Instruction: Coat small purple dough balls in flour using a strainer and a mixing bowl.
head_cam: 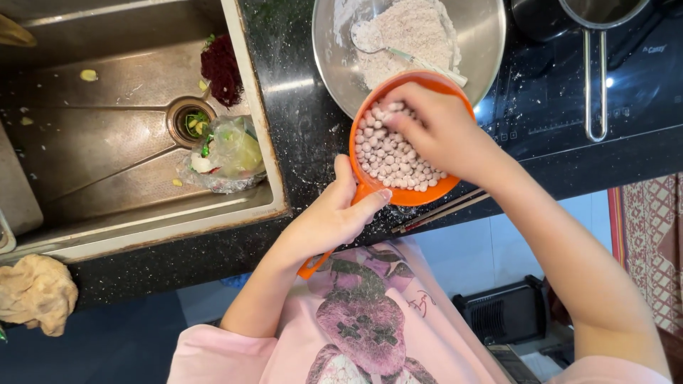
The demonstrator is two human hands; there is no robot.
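Note:
My left hand (334,213) grips the handle and rim of an orange strainer (409,195) held over the black counter edge. The strainer holds several small pale pink dough balls (391,160). My right hand (437,128) reaches into it, fingers curled among the balls at the far side. Just beyond sits a steel bowl (484,43) with pale flour and a white spoon (420,60) lying in it.
A steel sink (107,142) at the left holds a plastic bag of scraps (228,153) and a dark red scrubber (220,67). Chopsticks (441,210) lie on the counter under the strainer. A pot with a long handle (594,78) stands on the black cooktop. A beige cloth (35,291) hangs at the left.

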